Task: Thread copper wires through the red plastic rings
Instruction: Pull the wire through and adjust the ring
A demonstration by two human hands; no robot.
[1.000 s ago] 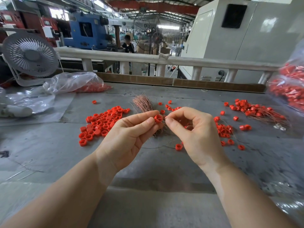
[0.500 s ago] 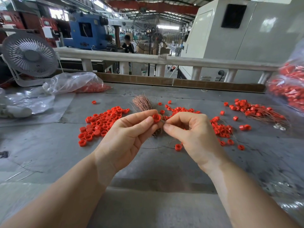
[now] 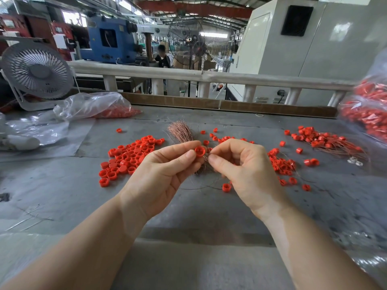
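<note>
My left hand (image 3: pixel 165 174) pinches a red plastic ring (image 3: pixel 200 151) between thumb and forefinger, held above the grey table. My right hand (image 3: pixel 245 172) pinches a thin copper wire right beside the ring; the wire itself is barely visible. A bundle of copper wires (image 3: pixel 181 132) lies on the table just behind my hands. Loose red rings form a pile (image 3: pixel 129 158) on the left. Rings with wires through them lie in a heap (image 3: pixel 326 141) at the far right and a cluster (image 3: pixel 281 164) nearer my right hand.
A white desk fan (image 3: pixel 36 72) stands at the back left beside a clear plastic bag of red rings (image 3: pixel 94 106). Another bag of rings (image 3: pixel 368 114) sits at the right edge. A white rail (image 3: pixel 209 77) borders the table's far side. A person stands far off.
Both hands have stayed together at the ring; my right hand's fingers have shifted slightly closer to the ring and curled tighter. The ring's open face is turned more toward the camera.
</note>
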